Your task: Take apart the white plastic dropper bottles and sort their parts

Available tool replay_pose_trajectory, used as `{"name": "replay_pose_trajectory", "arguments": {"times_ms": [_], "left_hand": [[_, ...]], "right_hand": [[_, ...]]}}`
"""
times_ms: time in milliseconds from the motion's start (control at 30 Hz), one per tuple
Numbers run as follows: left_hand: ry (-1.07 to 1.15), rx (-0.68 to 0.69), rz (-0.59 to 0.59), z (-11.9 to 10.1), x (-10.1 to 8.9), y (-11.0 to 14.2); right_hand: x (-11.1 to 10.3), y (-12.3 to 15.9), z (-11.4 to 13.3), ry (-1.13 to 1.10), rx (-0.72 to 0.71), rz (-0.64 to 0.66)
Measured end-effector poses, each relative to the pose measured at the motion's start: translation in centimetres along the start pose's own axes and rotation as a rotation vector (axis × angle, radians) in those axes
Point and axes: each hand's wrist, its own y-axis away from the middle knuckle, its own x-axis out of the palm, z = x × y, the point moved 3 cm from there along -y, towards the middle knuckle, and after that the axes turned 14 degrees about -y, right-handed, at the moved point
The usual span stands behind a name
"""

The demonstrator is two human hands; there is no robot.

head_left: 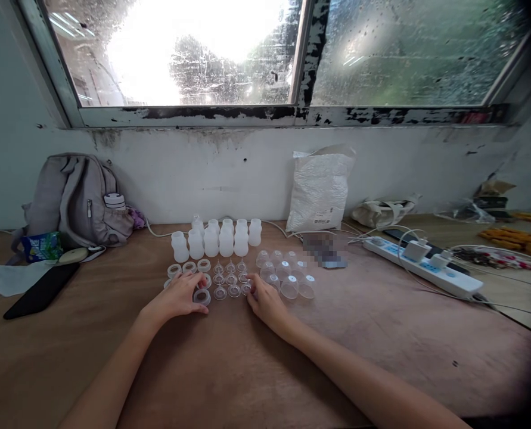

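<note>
Both forearms are stretched forward over the bare wooden desk [381, 357]. The left hand [178, 298] is laid palm-down, fingers curled loosely over a translucent ring [201, 296] at its fingertips; contact is seen, but whether the ring is actually pinched cannot be told. The right hand [265, 301] is rested on its edge, fingers bent toward the small clear teats [232, 280], and its fingertips are met by the nearest one; no firm grip is shown.

The teats are set in short rows directly between the two hands and just ahead of them; the right hand is nearer to them, the left nearer to the rings. The rows run left to right, across the line of the arms. More rings [189, 268], flat and milky, are ranged just beyond the left fingertips. Domed clear caps [287, 274], glossy and thin-walled, are clustered just beyond the right hand.

Farther ahead, waisted white bottles [216, 238], matte and upright, are lined in two ranks. Well to the left a grey fabric backpack [77, 199] is slumped against the wall; far right of the right hand a white power strip [426, 265] is laid at a slant, and a crinkled plastic bag [321, 187] is propped behind.
</note>
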Motion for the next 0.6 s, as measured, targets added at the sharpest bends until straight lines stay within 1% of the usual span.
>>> {"name": "replay_pose_trajectory", "arguments": {"times_ms": [167,233,300,333,433,500,533,567,600], "left_hand": [[0.015,0.028,-0.034,0.0,0.0,0.0],[0.038,0.017,-0.059,0.0,-0.1,0.1],[0.080,-0.012,-0.112,0.2,-0.5,-0.1],[0.097,-0.031,-0.159,0.5,-0.8,-0.4],[0.059,-0.143,-0.360,2.3,-2.4,-2.9],[-0.017,-0.284,-0.457,4.3,-3.9,-5.5],[-0.034,-0.365,-0.471,5.4,-4.6,-7.0],[-0.036,-0.446,-0.452,6.5,-5.1,-8.5],[-0.036,-0.483,-0.441,7.5,-5.7,-10.0]], "right_hand": [[-0.1,0.1,0.1,-0.012,0.002,0.004],[-0.1,0.1,0.1,-0.015,-0.003,0.003],[-0.1,0.1,0.1,-0.019,-0.003,-0.006],[-0.1,0.1,0.1,-0.023,-0.001,-0.010],[0.0,0.2,0.0,-0.035,-0.005,-0.023],[0.0,0.3,0.1,-0.035,-0.011,-0.035],[-0.1,0.3,0.1,-0.033,-0.011,-0.044],[-0.1,0.4,0.1,-0.030,-0.012,-0.051],[-0.2,0.5,0.2,-0.029,-0.013,-0.054]]}}
